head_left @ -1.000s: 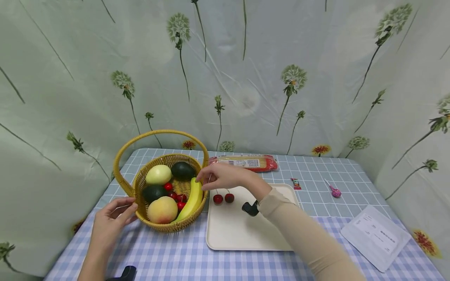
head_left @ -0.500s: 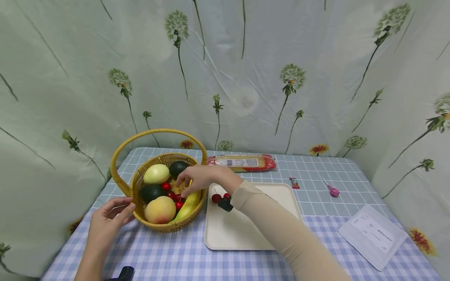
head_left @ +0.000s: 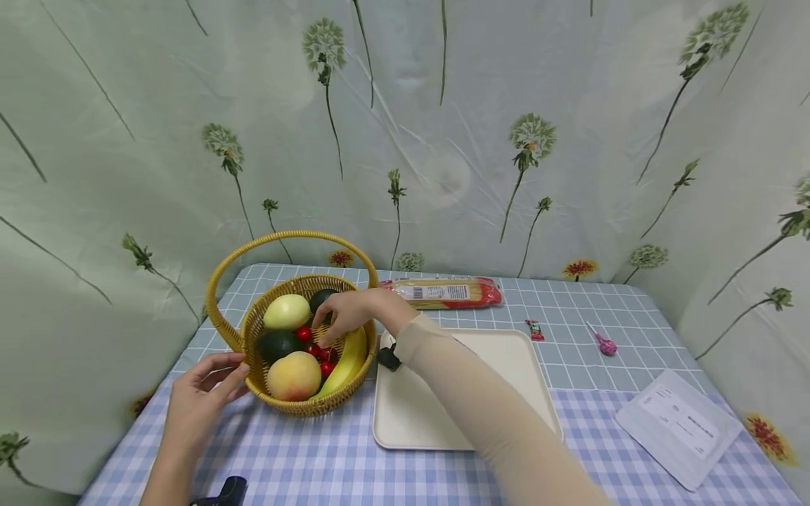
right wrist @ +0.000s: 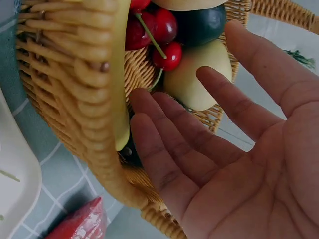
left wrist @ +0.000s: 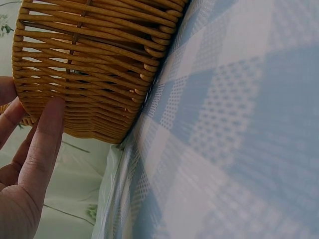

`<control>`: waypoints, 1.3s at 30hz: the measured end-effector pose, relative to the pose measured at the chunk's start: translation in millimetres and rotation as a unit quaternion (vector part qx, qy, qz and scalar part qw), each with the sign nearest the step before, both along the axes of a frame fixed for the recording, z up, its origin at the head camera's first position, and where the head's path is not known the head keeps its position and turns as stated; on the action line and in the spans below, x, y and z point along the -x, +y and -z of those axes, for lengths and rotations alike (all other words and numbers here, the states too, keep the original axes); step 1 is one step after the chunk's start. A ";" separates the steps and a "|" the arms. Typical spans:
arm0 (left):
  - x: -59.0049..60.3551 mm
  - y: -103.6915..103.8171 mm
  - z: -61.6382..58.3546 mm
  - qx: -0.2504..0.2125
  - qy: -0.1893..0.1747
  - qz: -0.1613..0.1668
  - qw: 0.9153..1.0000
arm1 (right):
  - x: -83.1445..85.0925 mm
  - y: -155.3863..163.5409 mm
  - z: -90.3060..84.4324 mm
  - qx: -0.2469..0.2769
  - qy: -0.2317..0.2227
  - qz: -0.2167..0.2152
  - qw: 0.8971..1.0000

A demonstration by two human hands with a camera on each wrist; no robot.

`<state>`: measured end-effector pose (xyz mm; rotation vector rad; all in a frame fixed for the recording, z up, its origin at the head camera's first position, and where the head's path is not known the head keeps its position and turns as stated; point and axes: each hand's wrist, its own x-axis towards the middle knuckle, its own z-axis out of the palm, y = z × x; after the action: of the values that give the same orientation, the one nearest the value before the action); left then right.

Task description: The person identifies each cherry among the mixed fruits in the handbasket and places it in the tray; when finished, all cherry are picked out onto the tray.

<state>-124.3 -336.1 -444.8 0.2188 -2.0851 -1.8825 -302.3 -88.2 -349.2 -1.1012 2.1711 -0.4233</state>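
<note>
Wicker basket (head_left: 297,393) on the checked tablecloth holds one banana (head_left: 346,365), one peach (head_left: 292,376), one pale apple (head_left: 286,312), two avocados and several cherries (head_left: 316,350). Right hand (head_left: 350,313), fingers relaxed, reaches inside, holding nothing; left hand (head_left: 197,404), fingers straight, touches the basket's outer wall. Package writing is unreadable.
</note>
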 end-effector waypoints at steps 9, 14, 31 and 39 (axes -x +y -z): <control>-0.2 0.7 0.8 -0.002 0.000 0.002 1.000 | 2.3 -9.3 4.0 -0.029 -0.094 0.073 0.992; -0.6 0.3 0.5 0.000 0.001 -0.001 1.000 | 1.8 -14.1 5.0 -0.044 -0.110 0.099 0.988; 0.8 -0.2 0.7 0.002 0.002 -0.003 1.000 | -2.0 -30.8 6.1 -0.069 -0.134 0.103 0.983; 0.8 0.5 1.0 0.000 -0.004 -0.006 1.000 | -1.0 -33.1 7.9 -0.081 -0.110 0.100 0.986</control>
<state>-125.1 -335.6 -445.8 0.2387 -2.0839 -1.8786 -301.3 -121.3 -357.0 -0.7148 2.0848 -0.4264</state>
